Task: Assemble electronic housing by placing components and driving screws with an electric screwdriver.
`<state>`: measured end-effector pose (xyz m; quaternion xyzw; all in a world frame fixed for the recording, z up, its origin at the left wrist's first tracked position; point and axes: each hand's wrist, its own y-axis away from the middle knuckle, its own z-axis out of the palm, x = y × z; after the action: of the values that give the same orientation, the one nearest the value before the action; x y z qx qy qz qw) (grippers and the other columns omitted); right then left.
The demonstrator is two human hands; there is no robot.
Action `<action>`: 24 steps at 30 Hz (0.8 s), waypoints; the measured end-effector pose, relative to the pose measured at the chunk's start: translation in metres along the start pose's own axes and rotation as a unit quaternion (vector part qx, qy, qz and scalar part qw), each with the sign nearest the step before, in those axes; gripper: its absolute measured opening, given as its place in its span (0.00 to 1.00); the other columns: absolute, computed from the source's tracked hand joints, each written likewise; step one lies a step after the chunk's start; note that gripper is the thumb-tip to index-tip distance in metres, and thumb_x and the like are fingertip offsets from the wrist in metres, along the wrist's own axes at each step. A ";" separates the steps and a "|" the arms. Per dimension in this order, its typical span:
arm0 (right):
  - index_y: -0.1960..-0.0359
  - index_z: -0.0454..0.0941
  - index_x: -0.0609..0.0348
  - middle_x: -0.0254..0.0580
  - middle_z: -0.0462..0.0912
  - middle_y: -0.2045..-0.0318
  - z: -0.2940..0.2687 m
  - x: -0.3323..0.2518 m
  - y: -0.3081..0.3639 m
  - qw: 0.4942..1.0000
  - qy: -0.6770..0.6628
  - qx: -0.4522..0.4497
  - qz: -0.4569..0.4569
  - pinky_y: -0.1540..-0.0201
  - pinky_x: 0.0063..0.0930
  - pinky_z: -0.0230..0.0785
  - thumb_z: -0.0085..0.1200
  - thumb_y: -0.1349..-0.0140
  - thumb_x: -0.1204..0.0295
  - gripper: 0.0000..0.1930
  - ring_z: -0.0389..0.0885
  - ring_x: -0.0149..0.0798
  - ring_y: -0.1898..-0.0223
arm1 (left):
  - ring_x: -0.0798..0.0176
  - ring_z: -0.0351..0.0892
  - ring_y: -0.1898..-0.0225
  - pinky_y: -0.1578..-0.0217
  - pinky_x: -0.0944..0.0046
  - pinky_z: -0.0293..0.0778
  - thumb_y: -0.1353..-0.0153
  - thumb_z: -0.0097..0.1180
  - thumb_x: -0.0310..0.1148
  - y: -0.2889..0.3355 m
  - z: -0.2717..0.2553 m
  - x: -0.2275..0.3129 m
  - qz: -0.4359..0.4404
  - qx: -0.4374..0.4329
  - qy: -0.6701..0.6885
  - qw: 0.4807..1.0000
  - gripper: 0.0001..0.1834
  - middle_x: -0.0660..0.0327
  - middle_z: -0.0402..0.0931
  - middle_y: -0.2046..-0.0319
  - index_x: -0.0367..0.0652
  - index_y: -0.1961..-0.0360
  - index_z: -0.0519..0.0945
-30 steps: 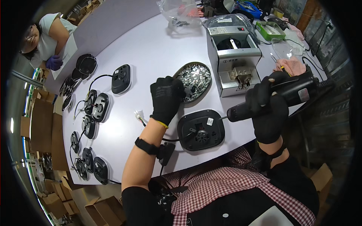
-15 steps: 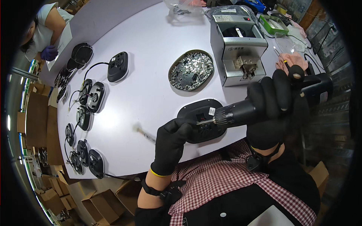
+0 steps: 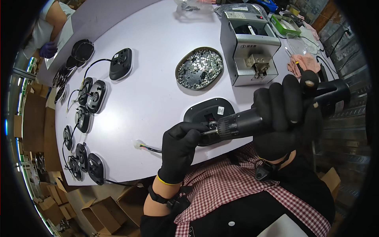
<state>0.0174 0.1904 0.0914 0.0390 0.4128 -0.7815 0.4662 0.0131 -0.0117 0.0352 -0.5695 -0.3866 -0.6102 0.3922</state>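
My right hand (image 3: 285, 108), in a black glove, grips a black electric screwdriver (image 3: 239, 123) held nearly level, its bit pointing left. At the bit's tip, my left hand (image 3: 178, 148), gloved too, pinches thumb and forefinger together. Whatever small thing may be in that pinch is hidden. Beneath both lies a dark oval housing (image 3: 194, 111) with a white label, near the table's front edge and partly covered by the hand and tool. A cable with a pale connector (image 3: 139, 144) sticks out to the left of my left hand.
An oval dish (image 3: 177, 82) of small metal screws sits beyond the housing. Right of it stands a grey metal machine (image 3: 253, 53). Several black housings with cables (image 3: 120, 65) line the table's left side. A person's gloved hand (image 3: 48, 50) is at the far left.
The screwdriver and my right hand have shifted slightly left, and the bit now crosses lower over the housing. The connector, blurred before, shows sharply. The whole view has shifted a little.
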 end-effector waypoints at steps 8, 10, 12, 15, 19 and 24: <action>0.46 0.68 0.59 0.21 0.66 0.81 0.000 -0.002 -0.001 0.999 -0.012 0.028 -0.029 0.73 0.20 0.57 0.52 0.34 0.67 0.18 0.60 0.17 0.84 | 0.71 0.76 0.68 0.64 0.72 0.72 0.29 0.49 0.39 0.005 -0.001 -0.005 0.009 0.008 0.058 0.998 0.16 0.60 0.80 0.69 0.34 0.60 0.76; 0.46 0.68 0.59 0.21 0.66 0.81 0.001 -0.002 -0.002 0.999 -0.015 0.031 -0.036 0.73 0.20 0.57 0.51 0.34 0.67 0.18 0.60 0.17 0.85 | 0.71 0.76 0.68 0.65 0.72 0.72 0.29 0.50 0.39 0.006 0.000 -0.002 0.010 0.009 0.052 0.999 0.16 0.60 0.80 0.68 0.34 0.60 0.76; 0.46 0.68 0.59 0.21 0.66 0.81 0.001 -0.001 -0.002 0.998 -0.021 0.034 -0.043 0.72 0.20 0.57 0.51 0.34 0.67 0.17 0.60 0.17 0.85 | 0.71 0.75 0.68 0.65 0.72 0.72 0.29 0.50 0.39 0.006 -0.001 -0.002 0.011 0.013 0.045 0.999 0.16 0.60 0.79 0.68 0.34 0.61 0.76; 0.46 0.68 0.59 0.21 0.66 0.81 0.002 -0.001 -0.001 0.998 -0.017 0.033 -0.044 0.73 0.20 0.57 0.50 0.35 0.68 0.17 0.60 0.17 0.85 | 0.71 0.75 0.67 0.65 0.71 0.72 0.30 0.52 0.39 0.005 -0.001 -0.005 0.019 0.028 0.042 0.999 0.15 0.60 0.79 0.68 0.34 0.62 0.77; 0.46 0.68 0.58 0.23 0.67 0.78 -0.001 -0.001 0.000 0.997 -0.046 0.049 -0.029 0.71 0.20 0.56 0.51 0.35 0.67 0.17 0.61 0.18 0.81 | 0.69 0.76 0.66 0.64 0.70 0.72 0.34 0.55 0.31 0.004 0.001 -0.004 0.100 0.055 -0.017 0.993 0.09 0.58 0.80 0.66 0.34 0.62 0.79; 0.47 0.68 0.58 0.23 0.66 0.77 -0.005 0.000 0.001 0.995 -0.050 0.079 -0.020 0.70 0.22 0.56 0.51 0.35 0.65 0.18 0.61 0.20 0.78 | 0.66 0.77 0.62 0.63 0.69 0.72 0.42 0.57 0.23 -0.002 0.008 -0.008 0.155 0.075 -0.029 0.985 0.08 0.57 0.80 0.61 0.33 0.61 0.80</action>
<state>0.0167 0.1936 0.0870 0.0287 0.3269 -0.8217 0.4660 0.0144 -0.0036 0.0276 -0.6090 -0.3499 -0.4943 0.5123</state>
